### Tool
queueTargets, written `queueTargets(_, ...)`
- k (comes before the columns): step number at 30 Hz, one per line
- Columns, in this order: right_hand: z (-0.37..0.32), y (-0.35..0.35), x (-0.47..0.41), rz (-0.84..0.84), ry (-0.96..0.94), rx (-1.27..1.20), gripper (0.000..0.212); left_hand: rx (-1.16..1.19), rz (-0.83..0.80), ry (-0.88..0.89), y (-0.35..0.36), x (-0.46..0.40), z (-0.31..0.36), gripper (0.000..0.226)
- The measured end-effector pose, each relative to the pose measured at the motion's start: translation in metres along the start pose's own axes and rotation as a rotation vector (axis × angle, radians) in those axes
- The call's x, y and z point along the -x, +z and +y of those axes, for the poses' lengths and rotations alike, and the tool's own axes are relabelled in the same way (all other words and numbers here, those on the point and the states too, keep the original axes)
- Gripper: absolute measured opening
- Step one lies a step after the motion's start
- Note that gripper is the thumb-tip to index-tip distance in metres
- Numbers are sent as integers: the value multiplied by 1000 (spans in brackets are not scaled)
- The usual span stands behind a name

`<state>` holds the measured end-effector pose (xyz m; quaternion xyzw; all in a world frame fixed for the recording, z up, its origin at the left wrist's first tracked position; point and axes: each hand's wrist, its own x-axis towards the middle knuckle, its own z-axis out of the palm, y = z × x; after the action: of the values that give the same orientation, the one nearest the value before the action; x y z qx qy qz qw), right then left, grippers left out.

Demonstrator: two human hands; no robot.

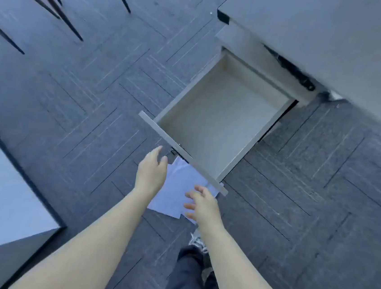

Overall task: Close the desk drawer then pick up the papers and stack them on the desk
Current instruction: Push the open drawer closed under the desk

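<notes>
I looked down at the floor, and the drawer (220,121) of the desk was pulled all the way out. It had nothing inside it. Its grey front board (181,151) ran slanted across the middle of what I saw. The grey tabletop (325,36) was up at the top right, and the drawer stuck out from under it.

Both my hands reached toward the drawer front. My left hand (151,171) was just beside the front board, near its middle. Its fingers were loose and a little curled, and it held nothing. I could not tell if it was touching the board. My right hand (202,204) was lower, near the end of the board. Its fingers were spread wide and it held nothing too.

The papers (177,194) lay on the dark carpet floor (95,101), between my two hands. One edge of them went under the drawer front. My arms covered part of them.

My leg in dark trousers (189,283) was at the bottom, with my shoe (198,241) just below the papers. Thin black chair legs (64,13) stood at the top left, well apart from the desk
</notes>
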<state>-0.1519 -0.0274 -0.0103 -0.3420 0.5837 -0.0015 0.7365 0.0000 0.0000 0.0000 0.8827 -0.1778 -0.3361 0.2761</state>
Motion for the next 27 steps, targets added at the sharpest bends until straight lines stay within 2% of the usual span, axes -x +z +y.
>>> queueTargets(3,3,5,-25,25,88,-263,30,11,-28,-49,18,-25,-8,39)
queueTargets(7,7,3,-41,77,111,-411,28,78,5,-122,37,-41,-10,26)
queueTargets(9,2,0,-45,96,107,-425,21,80,47,-140,44,-47,-10,23)
queueTargets(15,-29,-21,-63,137,73,-400,20,119,119,-131,68,-70,17,24)
queueTargets(20,-69,-55,-84,128,23,-380,17,192,174,-162,97,-101,63,19)
queueTargets(27,-130,-114,-128,125,-48,-360,19,239,194,-113,140,-149,136,20)
